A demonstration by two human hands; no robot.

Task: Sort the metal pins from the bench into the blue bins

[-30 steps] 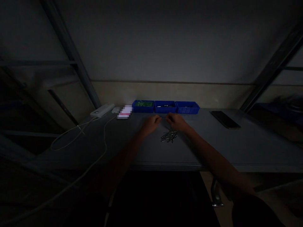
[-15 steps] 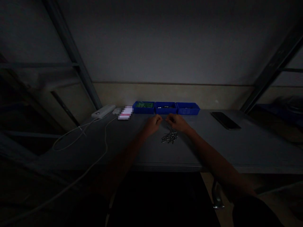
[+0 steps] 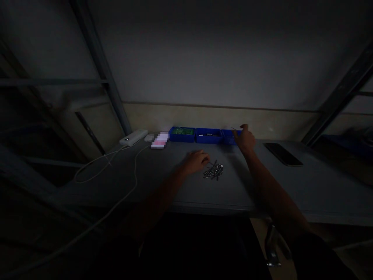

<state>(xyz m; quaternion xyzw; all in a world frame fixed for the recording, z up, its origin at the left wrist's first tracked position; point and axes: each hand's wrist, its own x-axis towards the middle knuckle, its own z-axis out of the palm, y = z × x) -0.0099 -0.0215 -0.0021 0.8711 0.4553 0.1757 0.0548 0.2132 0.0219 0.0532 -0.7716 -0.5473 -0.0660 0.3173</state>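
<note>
A loose pile of thin metal pins lies on the grey table. My left hand is at the pile's upper left edge. Its fingers are curled together, and whatever they pinch is too small and dark to name. Over the right blue bin is my right hand, thumb and index finger apart. A thin light sliver shows near the thumb tip; I cannot tell whether the hand touches it. The hand hides part of this bin.
The middle blue bin holds small metal pieces, the left blue bin green items. A phone lies at right. At left are a white power bank, a white cable and a blurred-out pink-white item.
My hands have moved apart. The right one went right and up to the right bin and its fingers spread; the left one came down to the pins. The view shifted slightly.
</note>
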